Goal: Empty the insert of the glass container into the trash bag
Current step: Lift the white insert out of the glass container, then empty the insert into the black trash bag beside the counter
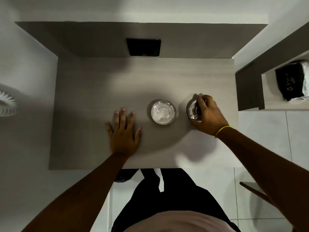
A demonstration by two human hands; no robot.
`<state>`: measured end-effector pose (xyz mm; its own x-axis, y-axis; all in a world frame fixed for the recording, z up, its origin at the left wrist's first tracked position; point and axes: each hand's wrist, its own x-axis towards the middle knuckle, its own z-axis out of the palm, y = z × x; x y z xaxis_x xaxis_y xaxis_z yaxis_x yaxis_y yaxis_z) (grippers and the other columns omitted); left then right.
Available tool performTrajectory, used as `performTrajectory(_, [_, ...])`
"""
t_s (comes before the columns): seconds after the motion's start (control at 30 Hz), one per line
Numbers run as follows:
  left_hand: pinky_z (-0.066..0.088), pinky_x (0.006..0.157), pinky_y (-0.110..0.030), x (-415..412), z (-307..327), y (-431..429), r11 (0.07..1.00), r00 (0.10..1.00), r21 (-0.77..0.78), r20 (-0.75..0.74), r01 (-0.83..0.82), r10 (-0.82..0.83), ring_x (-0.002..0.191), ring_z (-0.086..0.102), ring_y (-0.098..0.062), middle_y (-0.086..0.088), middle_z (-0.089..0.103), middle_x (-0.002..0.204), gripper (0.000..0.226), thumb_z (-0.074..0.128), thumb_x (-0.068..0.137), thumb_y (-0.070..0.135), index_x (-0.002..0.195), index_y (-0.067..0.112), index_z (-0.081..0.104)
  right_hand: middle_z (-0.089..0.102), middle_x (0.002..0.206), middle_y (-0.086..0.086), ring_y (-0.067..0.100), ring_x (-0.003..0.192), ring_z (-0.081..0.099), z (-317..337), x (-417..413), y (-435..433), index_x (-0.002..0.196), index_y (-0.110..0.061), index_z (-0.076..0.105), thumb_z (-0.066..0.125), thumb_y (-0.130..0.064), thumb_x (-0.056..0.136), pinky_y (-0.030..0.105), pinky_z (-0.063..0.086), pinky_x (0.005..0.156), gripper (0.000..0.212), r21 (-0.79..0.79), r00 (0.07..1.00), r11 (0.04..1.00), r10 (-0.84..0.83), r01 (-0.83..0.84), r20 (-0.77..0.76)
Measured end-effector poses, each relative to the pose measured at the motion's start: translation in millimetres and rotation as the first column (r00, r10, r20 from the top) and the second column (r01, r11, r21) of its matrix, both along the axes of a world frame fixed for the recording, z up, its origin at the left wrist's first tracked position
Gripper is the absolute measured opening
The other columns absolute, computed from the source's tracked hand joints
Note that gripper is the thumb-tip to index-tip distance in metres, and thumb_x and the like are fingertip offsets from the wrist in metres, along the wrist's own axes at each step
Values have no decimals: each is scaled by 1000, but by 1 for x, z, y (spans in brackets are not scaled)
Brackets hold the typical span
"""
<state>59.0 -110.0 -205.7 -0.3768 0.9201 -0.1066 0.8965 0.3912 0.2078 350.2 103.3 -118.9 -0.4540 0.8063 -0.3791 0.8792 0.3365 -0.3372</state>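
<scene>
Resting flat with fingers spread, my left hand [123,131] lies on the table [93,91], holding nothing. Right of it stands the glass container [163,112], white insert inside. Farther right, my right hand [206,113] closes around a glass lid [194,111].

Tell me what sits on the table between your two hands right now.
In the head view, one round glass container with something white inside stands between the flat left hand and the right hand, which grips a second glass piece.
</scene>
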Motion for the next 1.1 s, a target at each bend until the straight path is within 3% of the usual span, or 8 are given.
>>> performTrajectory(0.2, [10,128,-74,0,0,-1,1000,1000,20,-8,-7,7,169,6,-36,-12,15,183,73,40,106,57,171,24,31,34,159,27,43,150,33,-19,9,-10,162,1,24,66,-42,89,52,35,124,95,126,997,989,73,-72,-6])
performTrajectory(0.33, [12,127,-74,0,0,-1,1000,1000,16,-12,-10,10,169,8,-37,-12,17,182,73,39,106,58,170,23,33,33,160,31,48,149,33,-33,21,-16,160,6,26,49,-46,102,57,32,123,82,170,988,973,155,-157,26])
performTrajectory(0.5, [10,128,-74,2,0,0,1000,1000,3,-14,-18,18,169,7,-36,-11,16,183,73,39,106,58,170,25,32,30,165,29,46,153,30,-41,27,-16,160,4,28,43,-56,104,58,29,123,83,199,981,961,186,-193,53])
performTrajectory(0.63, [10,128,-73,3,1,-1,1000,1000,9,-3,-25,25,170,6,-35,-10,15,183,72,40,106,57,170,25,33,21,172,20,43,158,22,-26,19,-18,165,-11,26,45,-64,100,62,23,125,86,229,987,961,140,-154,75])
performTrajectory(0.77, [11,128,-74,4,3,0,999,999,8,-13,-31,31,169,9,-36,-12,16,183,72,40,106,56,170,24,33,28,172,14,39,157,28,-10,-14,-14,162,-15,34,52,-49,101,55,29,121,73,280,976,944,205,-176,-77])
performTrajectory(0.87, [10,129,-73,4,3,0,1000,1000,-3,-14,-26,26,168,11,-38,-12,13,183,74,39,106,58,172,25,29,40,164,19,42,147,42,-9,-44,-7,157,-11,39,55,-27,101,51,40,118,61,194,941,951,277,-240,-197])
performTrajectory(0.97, [10,128,-73,4,4,0,999,999,-3,2,-35,35,168,14,-38,-11,16,183,73,40,106,58,171,26,30,59,141,21,43,121,60,-9,-68,-1,141,-5,57,60,-13,95,50,53,102,47,146,935,947,309,-285,-174])
performTrajectory(1.1, [14,127,-75,4,2,-1,1000,1000,-7,4,-27,27,167,19,-38,-12,19,182,71,43,106,58,169,26,35,60,134,19,46,109,66,-6,-87,0,139,-7,58,62,-7,90,50,56,92,49,43,954,960,279,-276,-109])
